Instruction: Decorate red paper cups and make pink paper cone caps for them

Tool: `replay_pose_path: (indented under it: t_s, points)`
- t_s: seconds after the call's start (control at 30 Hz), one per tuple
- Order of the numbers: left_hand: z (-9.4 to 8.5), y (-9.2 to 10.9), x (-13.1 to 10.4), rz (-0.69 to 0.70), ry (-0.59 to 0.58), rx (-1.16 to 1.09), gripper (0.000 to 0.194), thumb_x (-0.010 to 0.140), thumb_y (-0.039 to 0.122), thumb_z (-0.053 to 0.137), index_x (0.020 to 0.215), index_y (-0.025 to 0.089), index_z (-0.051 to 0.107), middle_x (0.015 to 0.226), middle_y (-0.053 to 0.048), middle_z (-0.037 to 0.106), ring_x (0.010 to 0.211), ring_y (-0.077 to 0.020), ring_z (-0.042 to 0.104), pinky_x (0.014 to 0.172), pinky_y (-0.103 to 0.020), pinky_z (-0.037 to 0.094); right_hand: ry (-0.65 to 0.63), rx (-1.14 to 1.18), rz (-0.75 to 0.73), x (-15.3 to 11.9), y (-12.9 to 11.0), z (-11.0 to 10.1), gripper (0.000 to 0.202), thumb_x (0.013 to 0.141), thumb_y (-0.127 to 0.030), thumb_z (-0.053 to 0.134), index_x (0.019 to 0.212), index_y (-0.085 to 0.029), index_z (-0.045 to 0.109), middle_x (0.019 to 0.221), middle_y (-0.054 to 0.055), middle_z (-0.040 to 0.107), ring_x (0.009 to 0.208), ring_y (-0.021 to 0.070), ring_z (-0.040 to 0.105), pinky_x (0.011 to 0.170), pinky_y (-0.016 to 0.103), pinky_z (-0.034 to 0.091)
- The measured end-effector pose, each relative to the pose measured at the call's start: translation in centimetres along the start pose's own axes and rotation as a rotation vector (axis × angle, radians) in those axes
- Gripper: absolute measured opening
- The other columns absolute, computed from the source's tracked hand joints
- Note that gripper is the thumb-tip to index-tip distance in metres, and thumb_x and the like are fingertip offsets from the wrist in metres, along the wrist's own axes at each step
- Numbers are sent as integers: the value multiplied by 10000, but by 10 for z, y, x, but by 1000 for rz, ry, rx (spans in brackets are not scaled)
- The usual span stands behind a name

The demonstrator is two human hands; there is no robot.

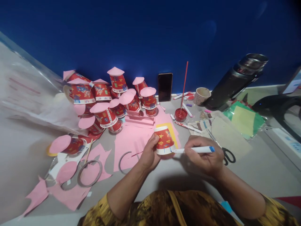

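Observation:
My left hand [150,151] is closed around the side of a red paper cup [164,139], which is turned upside down with its white rim band toward me. Gold stars and small figures decorate the cup, and short blue lines show on the rim band. A white marker with a blue end [197,150] is pinched in my right hand [208,157], its tip at the right side of the rim band. Whether the tip touches the cup is hard to tell. Pink paper [131,141] and a yellow sheet [174,133] lie behind the cup.
Several red cups with pink cone tops [103,114] are piled at the left back. A phone [165,87] leans on the blue wall. Scissors [228,155], a red paint pot [181,115] and a black flask [232,83] stand or lie right. Tape rings [89,173] lie left.

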State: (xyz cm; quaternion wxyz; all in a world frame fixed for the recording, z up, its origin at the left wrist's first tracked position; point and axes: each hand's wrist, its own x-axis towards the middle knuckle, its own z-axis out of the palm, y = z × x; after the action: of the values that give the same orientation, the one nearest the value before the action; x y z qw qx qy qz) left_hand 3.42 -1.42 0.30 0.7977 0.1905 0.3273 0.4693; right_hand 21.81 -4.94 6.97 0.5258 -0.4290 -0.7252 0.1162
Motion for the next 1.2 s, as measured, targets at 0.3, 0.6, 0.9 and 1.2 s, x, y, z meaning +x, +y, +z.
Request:
replay_pose_path:
  t_s: [0.3, 0.6, 0.9, 1.2]
  points:
    - [-2, -1, 0, 6, -14, -11, 484, 819, 440, 832, 1178, 137, 718, 1109, -122, 795, 1003, -305, 759, 1030, -473, 549, 29, 26, 54, 0, 1, -1, 161, 858, -139, 617, 720, -212, 659, 582, -6, 678, 472, 154, 630, 468, 262, 471]
    - [-2, -1, -2, -17, -33, 4, 552, 833, 451, 818, 1259, 130, 675, 1136, -139, 787, 1021, -304, 753, 994, -460, 558, 76, -22, 8, -2, 1, 2, 138, 868, -119, 630, 776, -217, 665, 612, 9, 706, 493, 170, 652, 490, 278, 498]
    - [-3, -1, -2, -35, -67, -24, 531, 815, 448, 844, 1211, 124, 699, 1085, -119, 801, 983, -280, 768, 962, -427, 586, 98, 18, 42, -3, 3, 2, 113, 860, -146, 662, 769, -208, 687, 618, 7, 711, 496, 163, 657, 483, 264, 501]
    - [-3, -1, -1, -23, -88, -47, 508, 821, 426, 846, 1210, 129, 709, 1105, -116, 800, 984, -268, 764, 955, -413, 589, 83, 0, 38, -3, 2, 2, 127, 853, -120, 652, 766, -208, 679, 615, 20, 713, 501, 169, 658, 490, 277, 500]
